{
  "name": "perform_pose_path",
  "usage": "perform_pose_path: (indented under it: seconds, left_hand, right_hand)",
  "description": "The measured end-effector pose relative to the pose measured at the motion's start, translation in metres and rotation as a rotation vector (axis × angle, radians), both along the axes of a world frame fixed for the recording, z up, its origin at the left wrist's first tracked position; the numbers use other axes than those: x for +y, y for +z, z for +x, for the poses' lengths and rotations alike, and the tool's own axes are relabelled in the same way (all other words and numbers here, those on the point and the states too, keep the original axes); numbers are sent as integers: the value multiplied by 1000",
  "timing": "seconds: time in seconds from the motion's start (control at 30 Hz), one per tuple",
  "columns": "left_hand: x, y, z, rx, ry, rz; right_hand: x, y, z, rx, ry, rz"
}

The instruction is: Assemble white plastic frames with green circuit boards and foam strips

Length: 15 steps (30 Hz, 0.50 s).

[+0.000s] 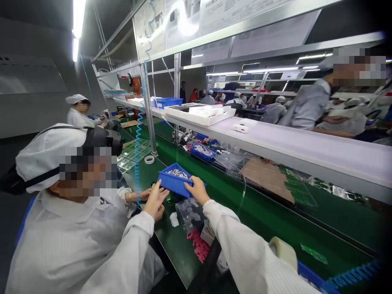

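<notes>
Left hand [155,201] and right hand [198,190], fingers partly curled, grip opposite ends of a tilted blue bin [174,182] above the green bench [174,249]. Their undersides are hidden, the small white pieces [178,173] inside too small to identify, and the sleeves cut off below.

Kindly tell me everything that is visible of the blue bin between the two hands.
The blue bin is open-topped, apparently plastic, and holds many small whitish pieces. It is tilted, above the green worktop. The right hand grips its right end; the left hand meets its left end, exact grip unclear.
</notes>
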State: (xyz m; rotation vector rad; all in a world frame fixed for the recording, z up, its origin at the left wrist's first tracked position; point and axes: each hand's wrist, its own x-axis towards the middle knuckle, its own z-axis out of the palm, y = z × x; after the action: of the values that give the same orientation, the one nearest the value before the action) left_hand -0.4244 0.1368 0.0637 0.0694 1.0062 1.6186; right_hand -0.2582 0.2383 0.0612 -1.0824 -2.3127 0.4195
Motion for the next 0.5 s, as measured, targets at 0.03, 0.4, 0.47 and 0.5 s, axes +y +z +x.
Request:
perform_pose_path:
  seconds: [0.03,0.4,0.47,0.5]
  left_hand:
    - [-6,-7,5,15,6,-24]
    - [-97,-72,36,-1,-200,-364]
    - [-61,-74,8,6,-165,-322]
    - [-44,-76,-5,5,-151,-302]
  right_hand:
    - [12,-6,-4,21,-18,-15]
    - [74,-50,-46,279,-216,-227]
    - [75,-53,-52,319,-246,-257]
    - [75,-55,-55,338,-257,-268]
